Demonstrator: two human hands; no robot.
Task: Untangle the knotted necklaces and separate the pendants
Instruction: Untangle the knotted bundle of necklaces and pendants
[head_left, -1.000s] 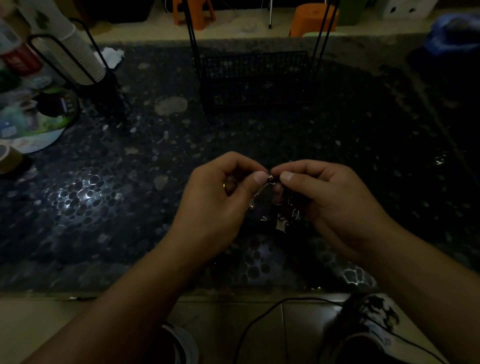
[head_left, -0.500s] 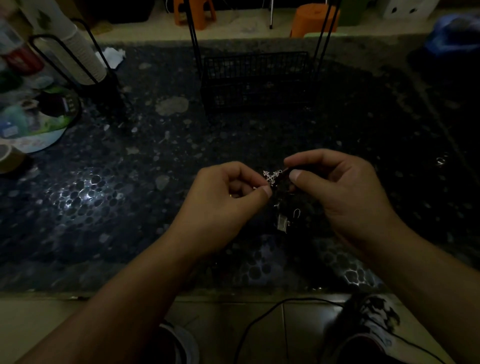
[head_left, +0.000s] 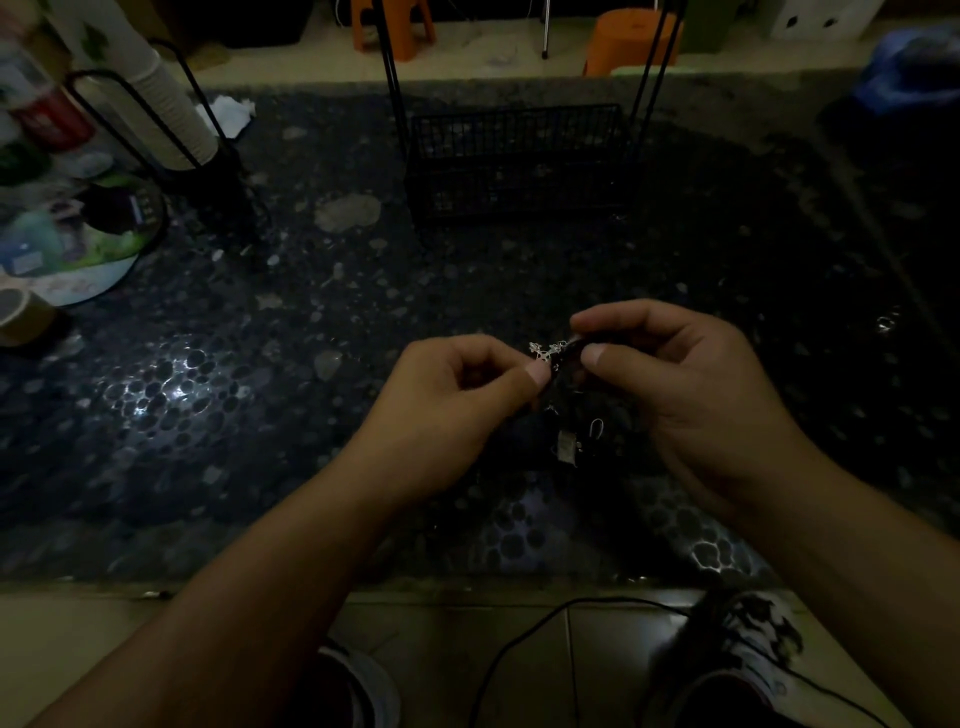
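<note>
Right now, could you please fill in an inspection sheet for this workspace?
Surface: dark pebble-patterned tabletop, dimly lit, with glare patches.
Job's things: tangled necklaces held above the table; a silver cross pendant at top, other pendants dangling below.
Clutter: black wire basket, stack of paper cups in a rack, round printed tray, tape roll.
Hands: left hand and right hand both pinch the tangle.
Cables: black cable on the floor.
Surroundings: tiled floor, orange stools, shoe.
</note>
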